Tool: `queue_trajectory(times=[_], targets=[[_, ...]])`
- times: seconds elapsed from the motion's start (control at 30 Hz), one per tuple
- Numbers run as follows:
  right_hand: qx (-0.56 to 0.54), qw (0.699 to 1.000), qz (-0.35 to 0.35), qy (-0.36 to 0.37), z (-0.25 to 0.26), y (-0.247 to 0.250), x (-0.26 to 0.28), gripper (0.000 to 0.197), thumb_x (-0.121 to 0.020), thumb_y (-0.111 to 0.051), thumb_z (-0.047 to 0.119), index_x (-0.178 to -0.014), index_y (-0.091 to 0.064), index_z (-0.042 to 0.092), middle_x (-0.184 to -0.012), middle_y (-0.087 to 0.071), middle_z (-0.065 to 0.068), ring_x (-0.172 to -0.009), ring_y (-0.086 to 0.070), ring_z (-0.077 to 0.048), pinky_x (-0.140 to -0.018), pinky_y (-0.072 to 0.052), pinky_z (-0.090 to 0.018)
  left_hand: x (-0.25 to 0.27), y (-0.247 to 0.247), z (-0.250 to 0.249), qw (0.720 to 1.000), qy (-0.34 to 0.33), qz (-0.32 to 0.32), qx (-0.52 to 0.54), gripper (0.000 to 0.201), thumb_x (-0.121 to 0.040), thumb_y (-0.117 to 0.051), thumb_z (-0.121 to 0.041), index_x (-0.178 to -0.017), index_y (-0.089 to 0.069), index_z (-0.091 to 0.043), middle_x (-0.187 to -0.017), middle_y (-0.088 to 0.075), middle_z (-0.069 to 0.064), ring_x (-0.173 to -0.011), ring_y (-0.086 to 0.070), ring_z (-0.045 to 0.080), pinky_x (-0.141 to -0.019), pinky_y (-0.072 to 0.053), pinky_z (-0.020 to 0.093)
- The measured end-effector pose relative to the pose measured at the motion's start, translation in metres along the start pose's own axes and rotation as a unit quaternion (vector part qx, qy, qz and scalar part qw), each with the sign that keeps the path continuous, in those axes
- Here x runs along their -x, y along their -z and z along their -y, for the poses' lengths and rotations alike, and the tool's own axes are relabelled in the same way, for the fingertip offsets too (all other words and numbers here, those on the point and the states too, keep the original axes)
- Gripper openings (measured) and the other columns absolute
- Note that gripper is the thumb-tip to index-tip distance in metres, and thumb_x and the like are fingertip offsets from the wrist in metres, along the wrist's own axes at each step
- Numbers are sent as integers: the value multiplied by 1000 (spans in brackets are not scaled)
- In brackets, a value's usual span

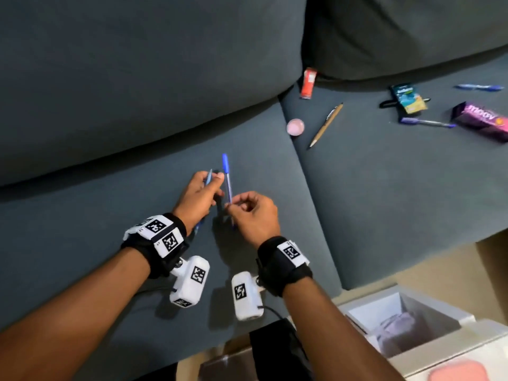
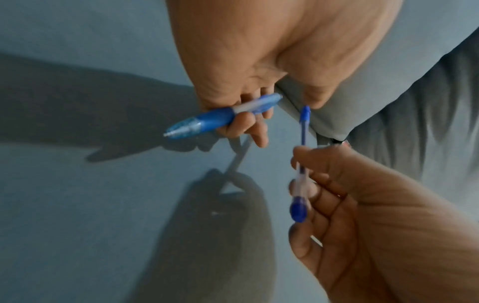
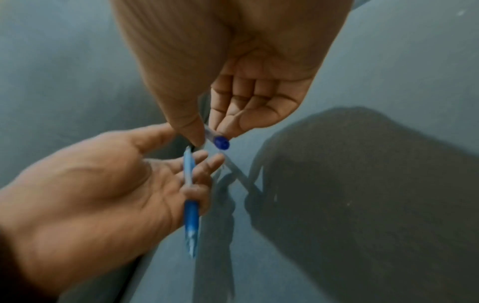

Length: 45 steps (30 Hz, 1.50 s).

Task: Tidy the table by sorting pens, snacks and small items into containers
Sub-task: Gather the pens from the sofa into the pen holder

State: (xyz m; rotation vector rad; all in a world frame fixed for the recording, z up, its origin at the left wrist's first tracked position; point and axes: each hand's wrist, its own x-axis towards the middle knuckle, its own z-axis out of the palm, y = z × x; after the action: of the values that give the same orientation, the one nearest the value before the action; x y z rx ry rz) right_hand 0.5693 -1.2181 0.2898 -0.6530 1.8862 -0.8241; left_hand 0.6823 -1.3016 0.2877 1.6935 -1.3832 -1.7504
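Nearest the person, at the lower right of the head view, a pale open box (image 1: 406,301) stands on the floor beside the sofa, with a soft mauve item inside it and a pink shape at the frame's lower edge. Above that, both forearms reach over the dark grey sofa seat (image 1: 82,243), each wrist strapped with a black band carrying white marker blocks. The left hand (image 1: 199,198) curls its lower fingers round a blue grip pen (image 2: 207,117), whose tip points away from the palm in the left wrist view, while its thumb and forefinger stand apart. Just beside it, the right hand (image 1: 254,213) pinches a slim capped blue pen (image 1: 227,178) between thumb and fingertips, near the pen's lower end; the pen stands almost upright, its cap pointing towards the backrest and close to the left thumb. Farther off, on the next seat cushion, lie a round pink lid (image 1: 295,127), a tan pen (image 1: 326,125), a red snack packet (image 1: 308,83) at the backrest seam, a dark teal packet (image 1: 409,98), two more blue pens (image 1: 427,122) (image 1: 479,87), and a purple snack box (image 1: 482,121) at the right edge.
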Motion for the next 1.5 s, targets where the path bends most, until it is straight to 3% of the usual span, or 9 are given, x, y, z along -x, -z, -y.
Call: queue_trajectory(times=[0.13, 0.23, 0.33, 0.4, 0.53, 0.83, 1.07, 1.3, 1.5], targets=[[87, 994, 51, 50, 8, 54, -10, 22, -77, -73, 45, -86, -75, 25, -68, -70, 8, -63, -65, -7, -70, -56, -32, -11, -49, -15, 1000, -19, 13, -16, 19, -101, -46, -23, -83, -52, -17, -64, -52, 2, -47, -45, 8, -53, -38, 25], [144, 987, -46, 54, 15, 107, -42, 21, -81, -72, 43, -90, -74, 24, -73, -68, 10, -77, -68, -13, -75, -53, -27, -21, -58, -19, 999, -27, -32, -25, 21, -101, -42, -22, -80, -44, -22, -63, -46, 0, -52, -44, 15, -56, -38, 28], [165, 975, -139, 53, 27, 154, -88, 30, -82, -70, 37, -109, -66, 26, -81, -66, 7, -90, -67, -22, -82, -51, -32, -23, -57, -27, 999, -14, -34, -4, 12, -102, -38, -17, -104, -48, -24, -67, -43, 1, -50, -42, 14, -52, -40, 27], [189, 968, -157, 49, 35, 175, -120, 45, -83, -69, 39, -123, -56, 24, -97, -70, -1, -102, -65, -27, -87, -47, -34, -22, -54, -30, 1000, -9, -6, -19, 37, -101, -35, -10, -124, -40, -39, -73, -47, 2, -51, -42, 13, -49, -40, 26], [256, 958, -131, -9, 47, 193, -163, 69, -83, -70, 43, -140, -39, 22, -129, -61, -13, -118, -58, -36, -97, -46, -39, -24, -50, -32, 999, -2, 40, -25, 62, -99, -35, -3, -125, -35, -59, -81, -54, 4, -53, -48, 15, -48, -42, 27], [276, 955, -108, -28, 43, 174, -157, 71, -78, -69, 34, -139, -35, 25, -123, -63, -16, -110, -60, -40, -93, -49, -40, -31, -72, -42, 999, 20, 35, 35, 36, -96, -37, -1, -114, -41, -31, -73, -48, 6, -42, -31, 10, -38, -24, 16], [288, 947, -138, -27, 50, 160, -152, 50, -78, -67, 30, -122, -46, 15, -114, -66, -17, -107, -61, -40, -86, -48, -38, -29, -70, -60, 997, -12, 75, 34, 32, -99, -43, -9, -117, -41, -36, -72, -50, 7, -39, -31, 7, -40, -26, 20], [108, 988, -112, 23, 35, 156, -94, 49, -66, -67, 27, -115, -66, 28, -68, -69, 1, -68, -68, -15, -79, -57, -39, -31, -77, -75, 996, -7, 64, 63, 27, -93, -61, -25, -118, -52, -24, -74, -56, 6, -42, -35, 7, -37, -27, 16], [115, 989, 13, 92, 15, 139, -41, 41, -70, -73, 28, -111, -68, 31, -61, -64, 8, -57, -59, -3, -71, -54, -27, -35, -113, -77, 991, -62, 117, -2, 13, -95, -57, -31, -97, -59, -18, -67, -58, -2, -49, -44, 8, -46, -36, 19]])
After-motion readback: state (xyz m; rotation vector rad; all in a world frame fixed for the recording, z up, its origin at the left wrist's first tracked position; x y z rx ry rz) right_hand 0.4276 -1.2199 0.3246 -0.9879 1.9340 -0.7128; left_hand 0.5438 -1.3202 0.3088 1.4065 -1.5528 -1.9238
